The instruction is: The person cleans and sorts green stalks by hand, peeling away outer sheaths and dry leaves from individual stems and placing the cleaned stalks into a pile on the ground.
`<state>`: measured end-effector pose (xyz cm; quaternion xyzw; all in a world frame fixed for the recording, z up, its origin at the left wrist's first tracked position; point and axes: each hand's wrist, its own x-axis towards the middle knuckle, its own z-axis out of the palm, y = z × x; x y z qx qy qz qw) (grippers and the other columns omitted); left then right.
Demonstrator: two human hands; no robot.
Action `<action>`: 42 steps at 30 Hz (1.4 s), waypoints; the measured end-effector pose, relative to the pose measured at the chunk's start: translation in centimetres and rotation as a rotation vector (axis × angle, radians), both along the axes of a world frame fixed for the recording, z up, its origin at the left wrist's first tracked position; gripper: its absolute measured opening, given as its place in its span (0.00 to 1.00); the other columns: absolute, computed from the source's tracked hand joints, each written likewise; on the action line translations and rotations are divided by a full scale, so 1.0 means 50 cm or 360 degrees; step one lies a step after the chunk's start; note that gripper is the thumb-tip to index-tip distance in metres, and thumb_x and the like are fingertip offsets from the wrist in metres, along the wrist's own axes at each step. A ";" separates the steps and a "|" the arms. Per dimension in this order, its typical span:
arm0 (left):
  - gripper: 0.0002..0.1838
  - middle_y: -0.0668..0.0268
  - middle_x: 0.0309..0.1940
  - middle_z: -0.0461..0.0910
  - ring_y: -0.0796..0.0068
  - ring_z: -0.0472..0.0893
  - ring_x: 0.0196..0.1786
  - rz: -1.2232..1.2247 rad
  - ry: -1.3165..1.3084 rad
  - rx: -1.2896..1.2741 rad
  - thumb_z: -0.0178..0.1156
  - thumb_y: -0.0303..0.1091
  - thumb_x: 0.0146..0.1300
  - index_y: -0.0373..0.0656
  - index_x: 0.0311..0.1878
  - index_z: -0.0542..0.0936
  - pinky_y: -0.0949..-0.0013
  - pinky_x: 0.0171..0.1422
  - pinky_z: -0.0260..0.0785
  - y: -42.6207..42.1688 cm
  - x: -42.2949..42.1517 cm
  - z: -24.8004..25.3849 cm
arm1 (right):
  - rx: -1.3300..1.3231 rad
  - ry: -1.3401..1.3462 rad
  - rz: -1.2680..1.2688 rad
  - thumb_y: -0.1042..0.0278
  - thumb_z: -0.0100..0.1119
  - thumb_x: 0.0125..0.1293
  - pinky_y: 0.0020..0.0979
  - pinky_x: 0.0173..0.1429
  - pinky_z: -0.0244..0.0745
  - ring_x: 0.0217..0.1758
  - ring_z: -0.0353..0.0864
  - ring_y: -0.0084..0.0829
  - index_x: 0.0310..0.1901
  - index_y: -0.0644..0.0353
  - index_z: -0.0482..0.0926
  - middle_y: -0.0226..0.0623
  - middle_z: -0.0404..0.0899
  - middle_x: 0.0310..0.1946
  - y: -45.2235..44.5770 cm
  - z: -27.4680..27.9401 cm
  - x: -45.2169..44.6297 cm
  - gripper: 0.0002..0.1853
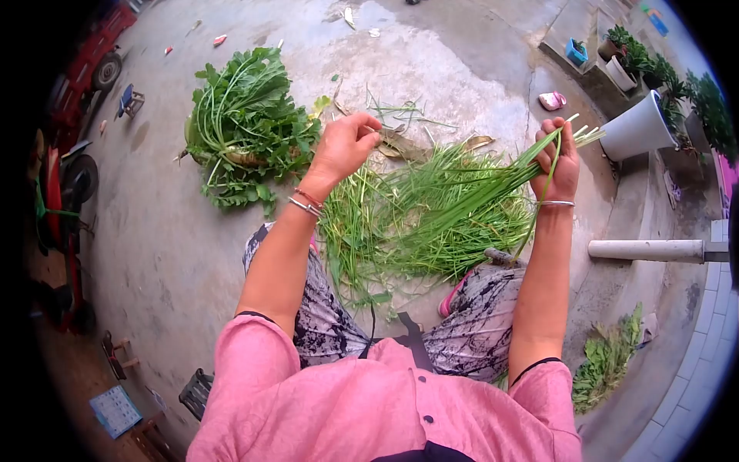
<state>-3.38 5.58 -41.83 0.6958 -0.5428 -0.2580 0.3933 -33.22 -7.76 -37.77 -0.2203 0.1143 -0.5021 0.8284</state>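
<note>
My right hand [560, 163] is closed around a bunch of garlic chives [493, 192], their pale stem ends sticking out past the fingers and the long green leaves trailing down to the left. My left hand [348, 146] is raised over the ground with thumb and fingers pinched together; whether something thin is between them I cannot make out. Below both hands a loose heap of cut green leaves [362, 223] spreads over the concrete between my knees. Just left of my left hand lies a large pile of leafy greens [250, 127].
A white bucket [637, 127] stands at the right, near potted plants [635, 54] on a ledge. A pale pipe [647, 250] juts in from the right. More greens [608, 362] lie at lower right. A small stool [129, 101] and red vehicles [92, 35] are at the left.
</note>
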 end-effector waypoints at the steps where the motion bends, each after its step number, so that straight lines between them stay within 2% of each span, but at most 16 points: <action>1: 0.07 0.68 0.27 0.79 0.84 0.75 0.29 -0.0031 0.0009 0.0001 0.58 0.28 0.57 0.38 0.39 0.79 0.77 0.36 0.69 -0.001 -0.005 0.000 | -0.0017 -0.0090 0.0044 0.63 0.45 0.69 0.15 0.15 0.49 0.18 0.54 0.13 0.38 0.62 0.71 0.30 0.67 0.29 -0.002 0.000 -0.002 0.11; 5: 0.07 0.69 0.29 0.79 0.84 0.75 0.32 -0.0267 0.0334 -0.0065 0.58 0.27 0.57 0.36 0.39 0.78 0.78 0.38 0.69 0.007 -0.037 0.014 | 0.0062 -0.0171 -0.0002 0.63 0.43 0.70 0.15 0.15 0.49 0.17 0.54 0.13 0.37 0.62 0.69 0.30 0.64 0.27 -0.013 -0.009 -0.009 0.10; 7: 0.09 0.66 0.28 0.80 0.82 0.77 0.32 -0.0270 0.0365 -0.0128 0.57 0.27 0.56 0.35 0.40 0.79 0.76 0.38 0.70 0.009 -0.051 0.032 | 0.0063 -0.0071 -0.0068 0.63 0.43 0.70 0.15 0.15 0.49 0.17 0.54 0.13 0.37 0.61 0.69 0.30 0.64 0.27 -0.015 -0.013 -0.010 0.10; 9: 0.08 0.68 0.29 0.78 0.86 0.74 0.32 -0.0308 0.0744 -0.0116 0.57 0.28 0.59 0.35 0.40 0.78 0.80 0.37 0.67 0.015 -0.062 0.052 | 0.0168 0.0156 -0.0284 0.63 0.44 0.70 0.15 0.15 0.49 0.17 0.55 0.13 0.38 0.61 0.70 0.29 0.64 0.26 -0.011 -0.012 -0.004 0.10; 11: 0.07 0.70 0.26 0.77 0.86 0.73 0.29 -0.0346 0.0801 -0.0170 0.56 0.29 0.61 0.36 0.40 0.78 0.81 0.34 0.66 0.026 -0.079 0.073 | 0.0134 0.0358 -0.0409 0.63 0.45 0.69 0.16 0.16 0.49 0.17 0.55 0.13 0.38 0.62 0.70 0.28 0.64 0.25 0.001 -0.005 0.012 0.10; 13: 0.07 0.72 0.24 0.75 0.87 0.71 0.27 -0.0511 0.1397 -0.0057 0.54 0.29 0.62 0.37 0.39 0.78 0.82 0.32 0.64 0.044 -0.096 0.098 | 0.0104 0.0556 -0.0516 0.62 0.45 0.69 0.16 0.16 0.50 0.18 0.55 0.13 0.39 0.62 0.70 0.27 0.64 0.25 0.009 -0.001 0.028 0.11; 14: 0.08 0.73 0.23 0.74 0.87 0.70 0.25 -0.0525 0.1473 -0.0062 0.52 0.30 0.64 0.38 0.39 0.78 0.83 0.30 0.63 0.051 -0.109 0.106 | 0.0032 0.0610 -0.0533 0.62 0.46 0.69 0.16 0.16 0.50 0.18 0.55 0.14 0.39 0.63 0.70 0.27 0.63 0.24 0.012 -0.002 0.034 0.11; 17: 0.08 0.74 0.23 0.74 0.88 0.70 0.26 -0.0662 0.1217 0.0032 0.54 0.30 0.63 0.38 0.41 0.79 0.83 0.29 0.63 0.064 -0.144 0.138 | -0.0071 0.0687 -0.0530 0.63 0.46 0.69 0.17 0.17 0.50 0.18 0.56 0.14 0.39 0.64 0.70 0.27 0.63 0.24 0.022 0.000 0.052 0.11; 19: 0.10 0.74 0.24 0.74 0.88 0.70 0.26 -0.0652 0.1100 -0.0067 0.57 0.31 0.61 0.36 0.43 0.78 0.82 0.29 0.63 0.058 -0.169 0.097 | -0.0105 0.0731 -0.0549 0.63 0.46 0.69 0.17 0.17 0.50 0.18 0.56 0.14 0.38 0.64 0.71 0.27 0.63 0.25 0.028 0.004 0.066 0.11; 21: 0.13 0.74 0.25 0.75 0.88 0.71 0.27 -0.0486 0.0603 -0.0067 0.60 0.32 0.59 0.34 0.44 0.77 0.82 0.29 0.63 0.054 -0.181 0.074 | -0.0108 0.0738 -0.0528 0.63 0.46 0.69 0.17 0.17 0.50 0.18 0.56 0.14 0.38 0.64 0.71 0.27 0.63 0.25 0.033 0.007 0.075 0.11; 26: 0.13 0.74 0.26 0.75 0.87 0.71 0.28 -0.0492 0.0601 0.0038 0.60 0.33 0.59 0.34 0.42 0.76 0.81 0.32 0.65 0.049 -0.195 0.053 | -0.0117 0.0721 -0.0501 0.64 0.46 0.69 0.16 0.17 0.50 0.18 0.55 0.14 0.39 0.63 0.71 0.27 0.63 0.25 0.035 0.014 0.087 0.11; 28: 0.10 0.76 0.26 0.73 0.88 0.70 0.28 -0.0485 0.0968 0.0063 0.59 0.34 0.60 0.36 0.38 0.76 0.82 0.32 0.64 0.044 -0.196 0.044 | -0.0100 0.0707 -0.0494 0.64 0.46 0.69 0.16 0.17 0.50 0.18 0.55 0.14 0.38 0.63 0.70 0.26 0.63 0.24 0.035 0.017 0.087 0.10; 32: 0.06 0.78 0.24 0.70 0.91 0.66 0.26 -0.0388 0.1130 0.0013 0.56 0.33 0.62 0.41 0.34 0.75 0.83 0.29 0.58 0.035 -0.179 0.045 | -0.0100 0.0666 -0.0555 0.64 0.46 0.69 0.16 0.17 0.49 0.18 0.55 0.14 0.37 0.62 0.70 0.26 0.63 0.24 0.024 0.011 0.074 0.10; 33: 0.06 0.78 0.24 0.70 0.91 0.66 0.26 -0.0392 0.1129 0.0012 0.56 0.33 0.62 0.41 0.34 0.75 0.83 0.29 0.58 0.033 -0.175 0.048 | -0.0105 0.0666 -0.0591 0.64 0.45 0.69 0.16 0.17 0.50 0.18 0.55 0.14 0.37 0.62 0.70 0.26 0.63 0.24 0.021 0.006 0.068 0.10; 36: 0.03 0.77 0.22 0.70 0.88 0.67 0.25 -0.0178 0.1621 -0.0067 0.56 0.31 0.61 0.43 0.34 0.76 0.84 0.28 0.59 0.027 -0.149 0.051 | -0.0056 0.0641 -0.0717 0.63 0.44 0.70 0.16 0.17 0.50 0.18 0.55 0.14 0.36 0.61 0.70 0.26 0.64 0.24 0.005 0.001 0.042 0.10; 42: 0.02 0.73 0.23 0.74 0.86 0.71 0.23 0.0202 0.1829 -0.0267 0.57 0.29 0.61 0.42 0.35 0.76 0.85 0.25 0.62 0.014 -0.012 0.060 | -0.0036 0.0390 -0.0792 0.61 0.41 0.70 0.18 0.17 0.51 0.18 0.55 0.17 0.37 0.61 0.71 0.30 0.68 0.25 -0.050 -0.001 -0.057 0.13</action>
